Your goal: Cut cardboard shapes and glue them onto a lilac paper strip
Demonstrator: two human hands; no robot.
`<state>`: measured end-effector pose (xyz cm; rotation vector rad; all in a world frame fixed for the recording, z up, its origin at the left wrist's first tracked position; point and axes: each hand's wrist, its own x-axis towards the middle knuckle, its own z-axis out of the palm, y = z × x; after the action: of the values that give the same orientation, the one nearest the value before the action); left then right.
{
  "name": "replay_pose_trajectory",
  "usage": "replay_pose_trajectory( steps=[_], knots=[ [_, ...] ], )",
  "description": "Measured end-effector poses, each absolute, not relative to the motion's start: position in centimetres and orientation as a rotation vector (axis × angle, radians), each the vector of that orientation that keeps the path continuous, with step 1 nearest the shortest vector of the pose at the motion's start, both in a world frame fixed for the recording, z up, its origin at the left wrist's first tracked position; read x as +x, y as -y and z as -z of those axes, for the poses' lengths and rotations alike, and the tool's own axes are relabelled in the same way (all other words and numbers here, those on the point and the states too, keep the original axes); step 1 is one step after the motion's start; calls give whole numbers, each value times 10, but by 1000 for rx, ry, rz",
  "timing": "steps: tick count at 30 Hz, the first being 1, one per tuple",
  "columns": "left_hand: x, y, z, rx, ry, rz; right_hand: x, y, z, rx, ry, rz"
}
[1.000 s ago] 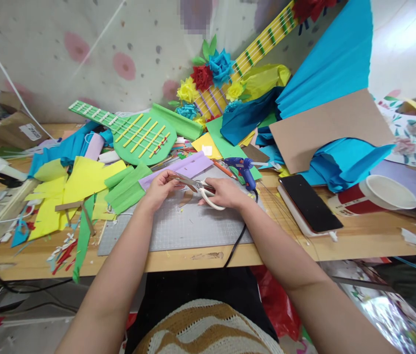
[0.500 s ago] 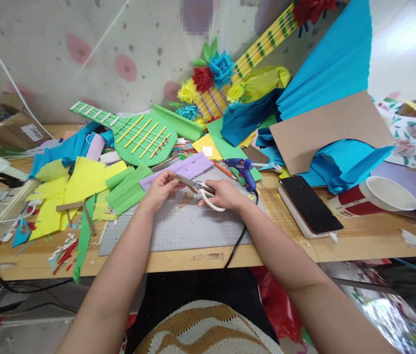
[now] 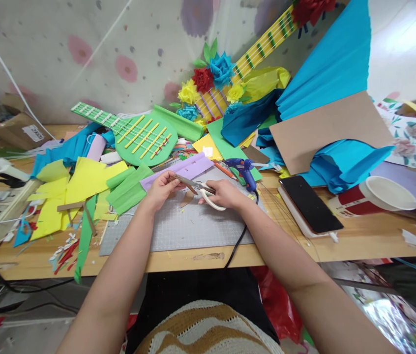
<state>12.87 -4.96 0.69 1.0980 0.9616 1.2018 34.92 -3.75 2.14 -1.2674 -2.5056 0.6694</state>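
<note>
My right hand point(image 3: 224, 194) is closed around the white handles of a pair of scissors point(image 3: 209, 197), whose metal blades point left over the cutting mat. My left hand point(image 3: 162, 189) pinches a small brown strip point(image 3: 190, 188) at the blades; its held end is hidden by my fingers. Beneath the scissors, the grey cutting mat point(image 3: 182, 231) carries a few tiny scraps. Just behind my hands lies a sheet of lilac paper point(image 3: 193, 167), with folded green paper point(image 3: 129, 189) to the left.
A blue glue gun point(image 3: 244, 172) stands right of my hand, its black cable crossing the mat. Farther right are a phone point(image 3: 311, 204) and a paper cup point(image 3: 372, 196). A green paper instrument point(image 3: 145, 140) lies behind; yellow paper point(image 3: 82, 182) and scraps cover the left.
Both hands stay in nearly the same place, with the scissors still at the brown strip. The blades seem to have shifted very slightly.
</note>
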Motion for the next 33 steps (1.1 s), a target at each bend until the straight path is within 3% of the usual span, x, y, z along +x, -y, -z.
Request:
replay_pose_trajectory(
  steps=[33],
  knots=[
    [136, 51, -9, 1201, -1016, -1098, 352, 38, -26, -1287, 2558, -512]
  ],
)
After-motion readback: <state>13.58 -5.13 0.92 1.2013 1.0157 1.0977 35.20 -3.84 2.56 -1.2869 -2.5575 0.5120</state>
